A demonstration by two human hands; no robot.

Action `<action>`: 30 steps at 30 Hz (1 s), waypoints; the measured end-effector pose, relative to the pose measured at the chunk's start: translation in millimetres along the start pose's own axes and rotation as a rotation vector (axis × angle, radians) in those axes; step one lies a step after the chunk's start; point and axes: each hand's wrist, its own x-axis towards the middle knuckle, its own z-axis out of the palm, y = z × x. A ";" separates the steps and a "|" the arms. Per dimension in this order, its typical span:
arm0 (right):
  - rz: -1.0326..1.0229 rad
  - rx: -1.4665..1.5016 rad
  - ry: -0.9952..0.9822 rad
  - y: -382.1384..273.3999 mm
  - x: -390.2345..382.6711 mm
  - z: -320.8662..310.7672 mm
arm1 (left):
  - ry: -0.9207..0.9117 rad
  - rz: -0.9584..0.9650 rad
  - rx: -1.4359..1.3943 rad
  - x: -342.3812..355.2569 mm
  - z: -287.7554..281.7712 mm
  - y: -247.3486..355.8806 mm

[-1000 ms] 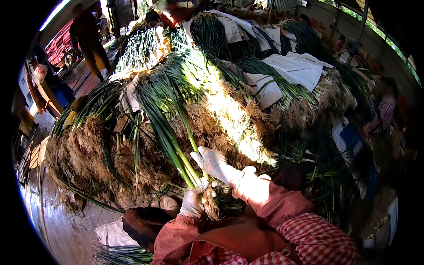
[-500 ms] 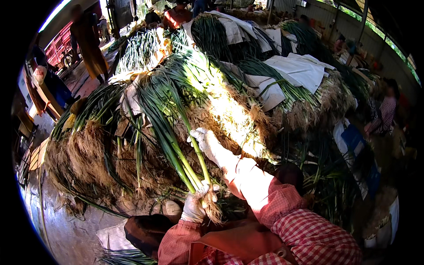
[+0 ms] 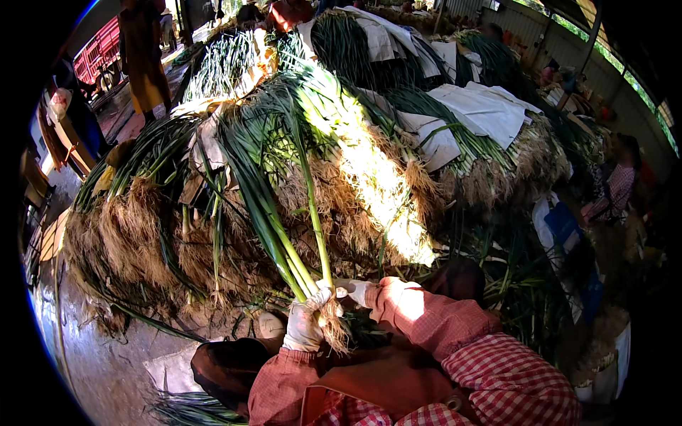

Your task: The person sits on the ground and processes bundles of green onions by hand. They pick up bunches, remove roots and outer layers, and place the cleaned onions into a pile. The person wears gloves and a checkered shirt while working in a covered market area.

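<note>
My left hand, in a whitish glove, grips several long green onions near their white lower ends, with pale brown roots hanging beside it. My right hand, also gloved, is right beside it at the lower stalks, its fingers mostly hidden. The leaves angle up and away over a large heap of green onions, whose bushy roots face me.
Pale sacks lie on the heap; another pale sack is on the wet floor at left. A person in yellow stands at back left near a red cart; another person is at the right.
My right hand, higher along one stalk half a second ago, has come down next to my left hand at the lower ends. My left hand still holds the onions.
</note>
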 end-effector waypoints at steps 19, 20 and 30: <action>-0.629 -1.540 0.949 -208.8 -111.0 145.8 | 0.098 0.085 0.018 -2.9 -20.1 -18.0; -0.678 -1.373 0.791 -201.4 -112.3 146.6 | 0.133 0.098 -0.010 -4.1 -15.2 -16.6; -0.507 -1.295 0.611 -270.7 -118.1 147.1 | 0.353 0.335 0.391 6.7 -30.6 -32.0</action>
